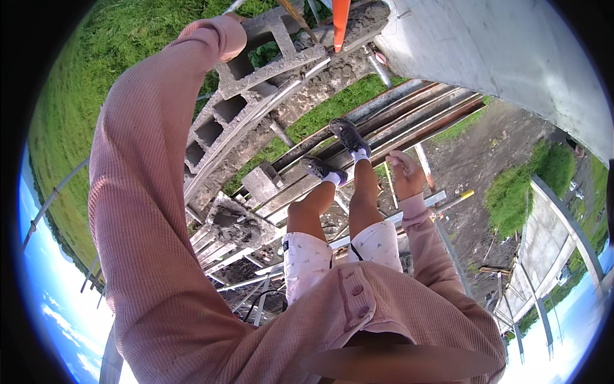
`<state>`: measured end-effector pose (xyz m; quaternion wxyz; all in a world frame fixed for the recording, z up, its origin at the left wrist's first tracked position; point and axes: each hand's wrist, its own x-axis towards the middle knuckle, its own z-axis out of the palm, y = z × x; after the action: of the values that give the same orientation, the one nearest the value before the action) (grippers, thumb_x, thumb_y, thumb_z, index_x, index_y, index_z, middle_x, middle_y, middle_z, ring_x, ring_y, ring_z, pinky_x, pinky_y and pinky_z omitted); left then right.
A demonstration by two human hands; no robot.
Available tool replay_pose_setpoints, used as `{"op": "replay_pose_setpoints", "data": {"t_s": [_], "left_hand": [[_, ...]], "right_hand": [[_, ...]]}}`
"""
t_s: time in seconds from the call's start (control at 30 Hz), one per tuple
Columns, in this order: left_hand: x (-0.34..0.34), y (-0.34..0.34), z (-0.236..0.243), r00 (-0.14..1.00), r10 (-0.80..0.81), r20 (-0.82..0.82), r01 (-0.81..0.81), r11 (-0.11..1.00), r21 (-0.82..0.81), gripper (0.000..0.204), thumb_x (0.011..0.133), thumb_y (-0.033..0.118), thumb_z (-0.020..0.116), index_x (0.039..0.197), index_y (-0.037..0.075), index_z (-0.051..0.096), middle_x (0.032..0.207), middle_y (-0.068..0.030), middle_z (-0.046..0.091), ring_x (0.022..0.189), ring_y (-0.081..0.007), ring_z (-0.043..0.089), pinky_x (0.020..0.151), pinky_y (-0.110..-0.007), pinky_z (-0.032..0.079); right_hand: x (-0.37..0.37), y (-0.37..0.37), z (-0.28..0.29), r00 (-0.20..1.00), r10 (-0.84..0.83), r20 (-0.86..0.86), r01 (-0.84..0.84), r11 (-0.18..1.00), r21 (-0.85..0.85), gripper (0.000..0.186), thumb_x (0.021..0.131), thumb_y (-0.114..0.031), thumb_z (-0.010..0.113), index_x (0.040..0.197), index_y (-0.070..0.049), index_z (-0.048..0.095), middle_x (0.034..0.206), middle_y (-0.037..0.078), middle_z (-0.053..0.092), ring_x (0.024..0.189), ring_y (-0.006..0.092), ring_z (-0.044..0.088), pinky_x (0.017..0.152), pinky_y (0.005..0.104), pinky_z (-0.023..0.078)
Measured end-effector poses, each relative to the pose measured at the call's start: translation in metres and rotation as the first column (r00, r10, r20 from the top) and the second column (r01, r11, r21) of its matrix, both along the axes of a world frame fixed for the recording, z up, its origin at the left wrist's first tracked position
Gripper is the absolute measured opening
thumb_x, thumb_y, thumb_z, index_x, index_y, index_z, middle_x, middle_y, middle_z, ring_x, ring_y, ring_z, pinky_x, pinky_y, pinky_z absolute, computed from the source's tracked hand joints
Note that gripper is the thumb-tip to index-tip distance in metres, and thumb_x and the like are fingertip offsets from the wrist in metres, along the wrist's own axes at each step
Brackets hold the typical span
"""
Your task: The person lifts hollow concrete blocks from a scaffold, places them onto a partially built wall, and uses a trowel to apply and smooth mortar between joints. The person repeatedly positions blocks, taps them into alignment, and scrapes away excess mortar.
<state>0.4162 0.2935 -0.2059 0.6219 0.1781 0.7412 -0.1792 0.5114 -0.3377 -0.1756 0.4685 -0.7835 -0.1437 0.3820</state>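
Note:
My left arm (147,128), in a pink ribbed sleeve, reaches up and forward to the row of grey hollow concrete blocks (272,67). Its cuff (230,37) lies against the far block, and the fingers are hidden behind it. My right hand (406,174) hangs in front of me beside my legs, above the planks. Its fingers are loosely bent and apart, with nothing in them. A wooden stick (297,19) and an orange strip (341,25) stand near the far blocks. Wet-looking mortar (236,225) sits in a heap left of my feet.
My shoes stand on narrow rusty metal planks (416,115) high over grass and soil. A loose concrete block (261,183) rests beside them. Pale scaffold bars (441,200) cross below. A smooth grey concrete surface (499,57) rises at the upper right.

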Motion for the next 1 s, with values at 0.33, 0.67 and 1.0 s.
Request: {"op": "replay_pose_setpoints", "data": {"t_s": [0.33, 0.67, 1.0], "left_hand": [[-0.005, 0.003, -0.05, 0.934, -0.354, 0.056, 0.339, 0.924, 0.178, 0.057, 0.099, 0.06, 0.043, 0.095, 0.01, 0.069, 0.089, -0.0139, 0.07, 0.086, -0.0355, 0.061, 0.078, -0.054, 0.045], [-0.007, -0.043, -0.071, 0.92, -0.373, -0.124, 0.393, 0.859, 0.328, 0.052, 0.103, 0.054, 0.048, 0.111, 0.009, 0.071, 0.102, -0.0152, 0.073, 0.09, -0.0363, 0.064, 0.084, -0.053, 0.05], [-0.027, -0.035, -0.143, 0.94, -0.327, -0.1, 0.342, 0.898, 0.277, 0.05, 0.1, 0.058, 0.05, 0.102, 0.013, 0.072, 0.088, -0.0105, 0.071, 0.083, -0.0306, 0.062, 0.081, -0.049, 0.05]], "right_hand": [[-0.01, -0.023, -0.008, 0.985, 0.038, -0.168, -0.054, 0.994, -0.091, 0.025, 0.098, -0.009, 0.059, 0.118, 0.002, 0.069, 0.102, 0.014, 0.077, 0.096, 0.0184, 0.074, 0.087, 0.0305, 0.056], [-0.011, -0.027, -0.029, 0.964, -0.046, -0.261, 0.029, 0.997, -0.068, 0.025, 0.099, -0.012, 0.06, 0.118, 0.002, 0.069, 0.099, 0.01, 0.076, 0.088, 0.0129, 0.07, 0.081, 0.0267, 0.055], [-0.013, -0.028, -0.042, 0.97, -0.034, -0.241, 0.019, 0.998, -0.067, 0.026, 0.101, -0.017, 0.061, 0.117, 0.001, 0.069, 0.098, 0.009, 0.076, 0.085, 0.0114, 0.067, 0.077, 0.0263, 0.054]]}}
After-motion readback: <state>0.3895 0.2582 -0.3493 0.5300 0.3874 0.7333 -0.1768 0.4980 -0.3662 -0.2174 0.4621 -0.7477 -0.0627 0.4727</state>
